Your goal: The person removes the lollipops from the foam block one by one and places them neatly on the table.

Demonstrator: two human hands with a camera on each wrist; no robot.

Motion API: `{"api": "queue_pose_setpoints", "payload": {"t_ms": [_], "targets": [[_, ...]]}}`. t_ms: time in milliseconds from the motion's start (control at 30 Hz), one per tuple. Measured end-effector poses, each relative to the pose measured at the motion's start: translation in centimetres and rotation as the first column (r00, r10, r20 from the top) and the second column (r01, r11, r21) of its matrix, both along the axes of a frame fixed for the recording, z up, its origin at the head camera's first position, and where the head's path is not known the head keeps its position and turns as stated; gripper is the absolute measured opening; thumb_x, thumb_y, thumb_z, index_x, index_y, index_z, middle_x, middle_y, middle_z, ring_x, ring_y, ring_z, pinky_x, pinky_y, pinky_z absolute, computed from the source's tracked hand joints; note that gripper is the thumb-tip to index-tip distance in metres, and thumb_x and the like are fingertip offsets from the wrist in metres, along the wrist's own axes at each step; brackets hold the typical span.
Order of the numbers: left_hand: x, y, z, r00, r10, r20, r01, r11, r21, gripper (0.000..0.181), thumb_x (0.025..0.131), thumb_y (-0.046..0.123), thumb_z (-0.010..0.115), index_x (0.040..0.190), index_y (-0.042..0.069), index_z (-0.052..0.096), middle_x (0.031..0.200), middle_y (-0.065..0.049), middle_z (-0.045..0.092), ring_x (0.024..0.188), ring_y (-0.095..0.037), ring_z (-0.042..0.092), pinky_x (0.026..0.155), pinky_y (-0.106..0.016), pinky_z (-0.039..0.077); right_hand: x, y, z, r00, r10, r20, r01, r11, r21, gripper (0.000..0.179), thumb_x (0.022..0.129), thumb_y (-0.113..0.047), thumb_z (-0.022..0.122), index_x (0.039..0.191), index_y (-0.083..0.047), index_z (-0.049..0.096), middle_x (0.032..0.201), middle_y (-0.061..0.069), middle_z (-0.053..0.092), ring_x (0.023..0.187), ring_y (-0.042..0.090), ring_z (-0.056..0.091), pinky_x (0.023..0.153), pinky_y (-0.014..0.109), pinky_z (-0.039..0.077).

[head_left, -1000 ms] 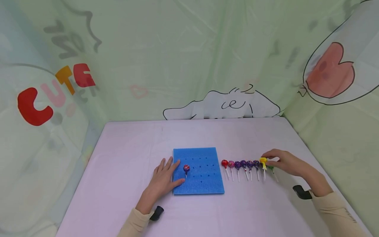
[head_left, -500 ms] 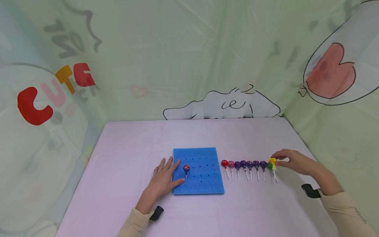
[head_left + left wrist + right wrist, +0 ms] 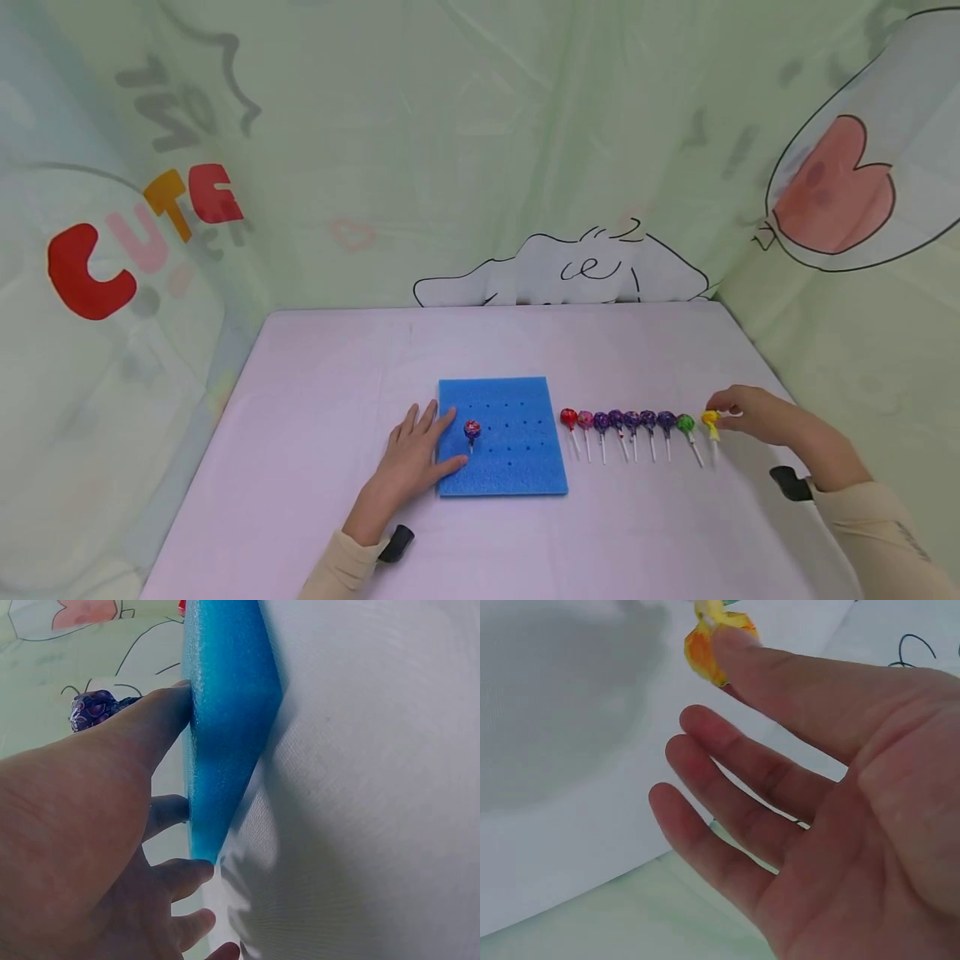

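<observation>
My right hand (image 3: pixel 761 415) pinches a yellow lollipop (image 3: pixel 711 418) by its wrapped head between thumb and forefinger, at the right end of a row of lollipops. In the right wrist view the other three fingers stretch out apart from the yellow lollipop (image 3: pixel 701 652). Fingers spread, my left hand (image 3: pixel 411 454) rests on the left edge of a blue foam board (image 3: pixel 525 479) with small holes. One purple-and-red lollipop (image 3: pixel 472 429) stands in the board near my left thumb; the left wrist view shows its purple wrapper (image 3: pixel 91 710) behind the thumb.
The row on the table (image 3: pixel 600 533) begins with a red lollipop (image 3: pixel 569 417) beside the board, then a pink one (image 3: pixel 586 420), several purple ones (image 3: pixel 632 420) and a green one (image 3: pixel 686 423). Printed curtains (image 3: pixel 480 150) enclose the table at the back and sides.
My right hand has carried the yellow lollipop rightward, over and past the green one, to the row's right end. A purple lollipop now shows where the yellow one was. My left hand stays put.
</observation>
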State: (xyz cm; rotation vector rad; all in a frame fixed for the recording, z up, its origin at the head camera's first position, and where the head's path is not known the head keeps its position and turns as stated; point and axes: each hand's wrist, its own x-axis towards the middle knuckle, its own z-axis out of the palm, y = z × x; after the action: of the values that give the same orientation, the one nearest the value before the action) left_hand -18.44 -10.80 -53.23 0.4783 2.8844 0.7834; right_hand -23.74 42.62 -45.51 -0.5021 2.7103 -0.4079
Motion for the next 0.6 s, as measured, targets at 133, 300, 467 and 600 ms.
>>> {"api": "queue_pose_setpoints", "payload": {"t_ms": [133, 300, 467, 600], "targets": [[0.0, -0.1, 0.0, 1.0, -0.001, -0.001, 0.001, 1.0, 0.001, 0.077, 0.094, 0.053, 0.064, 0.156, 0.016, 0.038, 0.166, -0.019, 0.023, 0.154, -0.047, 0.012, 0.119, -0.065, 0.019, -0.6, 0.2, -0.8, 1.0, 0.015, 0.01, -0.015, 1.0, 0.016, 0.019, 0.089, -0.005, 0.071, 0.104, 0.006, 0.069, 0.1, 0.016, 0.071, 0.093, 0.035, 0.066, 0.08, 0.052, 0.056], [0.0, -0.1, 0.1, 1.0, -0.004, -0.005, 0.004, 1.0, 0.001, 0.077, 0.094, 0.052, 0.064, 0.156, 0.016, 0.038, 0.166, -0.02, 0.024, 0.154, -0.047, 0.012, 0.119, -0.066, 0.02, -1.1, 0.3, -1.5, 1.0, 0.002, 0.024, -0.003, 1.0, 0.021, 0.018, 0.09, -0.004, 0.07, 0.104, 0.007, 0.069, 0.102, 0.02, 0.071, 0.097, 0.042, 0.065, 0.083, 0.057, 0.055], [0.0, -0.1, 0.1, 1.0, -0.005, -0.002, 0.005, 1.0, 0.002, 0.076, 0.094, 0.052, 0.064, 0.156, 0.016, 0.038, 0.166, -0.02, 0.024, 0.154, -0.047, 0.012, 0.119, -0.066, 0.02, -1.4, -0.1, -1.7, 1.0, -0.002, 0.026, 0.001, 1.0, 0.019, 0.019, 0.09, -0.002, 0.068, 0.106, 0.008, 0.068, 0.101, 0.021, 0.07, 0.096, 0.04, 0.065, 0.083, 0.056, 0.055], [0.1, -0.1, 0.1, 1.0, -0.005, 0.002, 0.005, 1.0, 0.0, 0.076, 0.094, 0.052, 0.064, 0.156, 0.016, 0.038, 0.166, -0.02, 0.024, 0.154, -0.047, 0.012, 0.119, -0.065, 0.02, -1.5, -0.5, -1.7, 1.0, 0.005, 0.022, -0.005, 1.0, 0.01, 0.018, 0.09, -0.001, 0.068, 0.105, 0.009, 0.068, 0.102, 0.023, 0.07, 0.096, 0.042, 0.065, 0.082, 0.056, 0.054]]}}
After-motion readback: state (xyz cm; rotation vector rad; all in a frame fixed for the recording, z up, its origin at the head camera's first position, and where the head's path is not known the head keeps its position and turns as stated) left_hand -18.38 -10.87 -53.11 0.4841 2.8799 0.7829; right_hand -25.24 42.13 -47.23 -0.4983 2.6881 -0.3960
